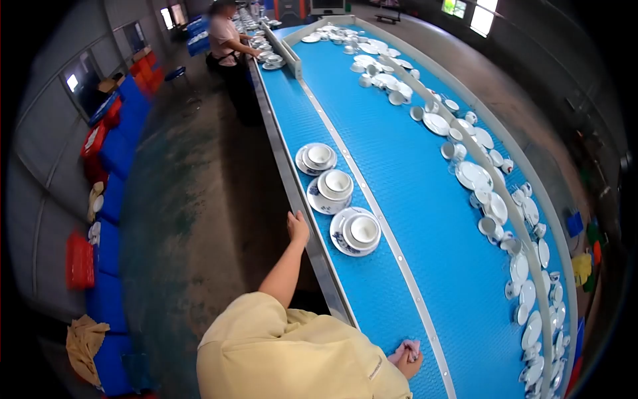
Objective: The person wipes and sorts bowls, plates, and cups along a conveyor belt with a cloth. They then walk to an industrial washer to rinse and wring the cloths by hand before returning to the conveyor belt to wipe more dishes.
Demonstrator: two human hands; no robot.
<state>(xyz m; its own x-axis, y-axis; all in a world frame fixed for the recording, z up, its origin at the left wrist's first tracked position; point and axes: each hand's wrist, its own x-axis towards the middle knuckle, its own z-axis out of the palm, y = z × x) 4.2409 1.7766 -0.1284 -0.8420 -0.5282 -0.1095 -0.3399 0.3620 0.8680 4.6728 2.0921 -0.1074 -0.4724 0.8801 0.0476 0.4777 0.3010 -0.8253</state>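
Gripping a bunched pink cloth (407, 348), the right hand (410, 362) presses it onto the blue conveyor belt (399, 173); bunched, it shows no clear long axis. The left hand (297, 227) rests fingers-flat on the belt's metal edge rail (292, 186), near the closest stacked plate and bowl set (355, 231). Two more sets (325, 173) follow in a line running away along the belt.

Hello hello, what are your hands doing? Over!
Left hand flat on conveyor edge, grip open. Right hand shut on pink cloth. Stacked dishes ahead on blue belt.

A grey concrete floor (193, 199) runs beside stacked blue plastic crates (116, 149) along a grey panelled wall (46, 146); daylight enters through bright windows (484, 14) far off.
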